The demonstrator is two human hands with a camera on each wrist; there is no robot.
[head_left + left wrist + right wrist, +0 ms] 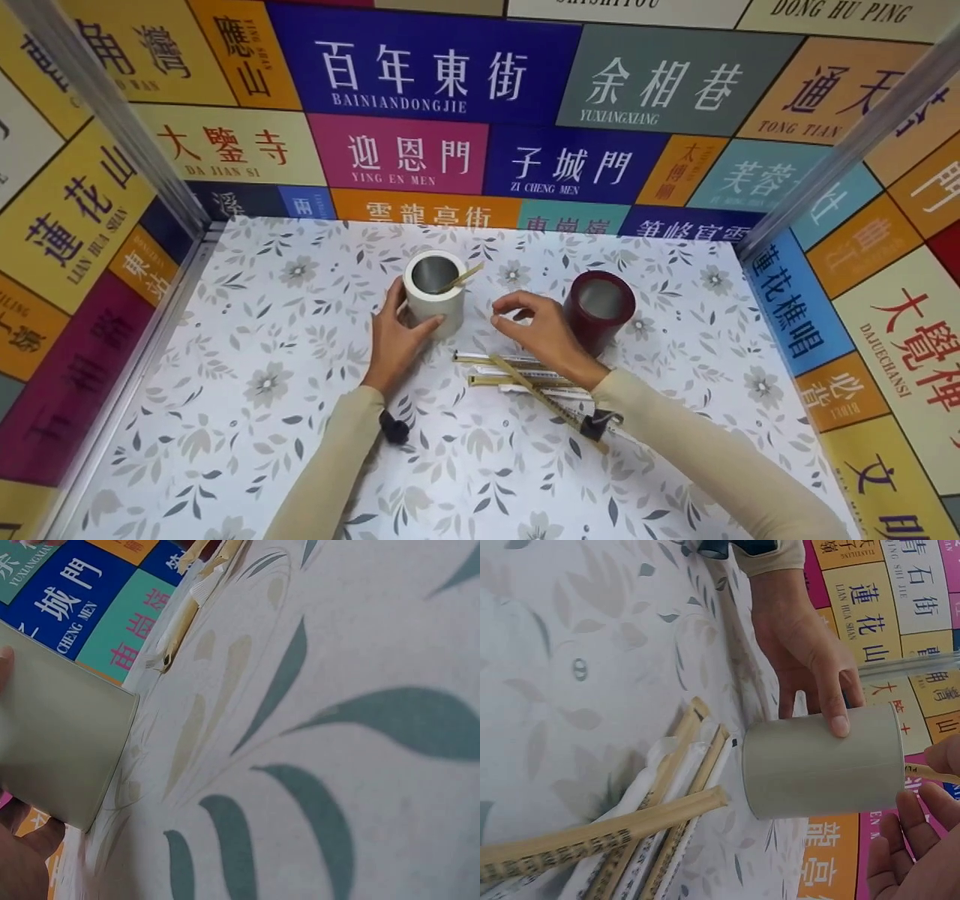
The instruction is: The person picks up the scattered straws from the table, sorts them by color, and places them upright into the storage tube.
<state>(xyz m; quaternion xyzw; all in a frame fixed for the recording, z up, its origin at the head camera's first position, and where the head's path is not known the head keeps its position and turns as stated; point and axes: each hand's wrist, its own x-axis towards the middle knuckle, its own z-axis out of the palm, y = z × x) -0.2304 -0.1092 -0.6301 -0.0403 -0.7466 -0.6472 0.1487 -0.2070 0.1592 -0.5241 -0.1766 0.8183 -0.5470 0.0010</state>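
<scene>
My left hand (399, 330) grips a pale grey-white canister (442, 321) from its left side, thumb across the front. The canister stands upright with its mouth uncovered. A slim brown paper-wrapped stick (466, 276) leans inside, its end above the rim. My right hand (536, 322) hovers to the right of the canister, thumb and index finger bent towards each other with a gap between them. In the right wrist view, its fingertips (911, 821) are close to the rim and the printed stick (930, 774). Several brown and white wrapped sticks (517, 375) lie below my right hand.
A dark red canister (600, 311), also uncovered, stands just behind my right wrist. The flower-patterned cloth (262, 382) covers the table. Panels with printed signs (420, 67) rise at the back and both sides, with metal posts (146, 120) at the corners.
</scene>
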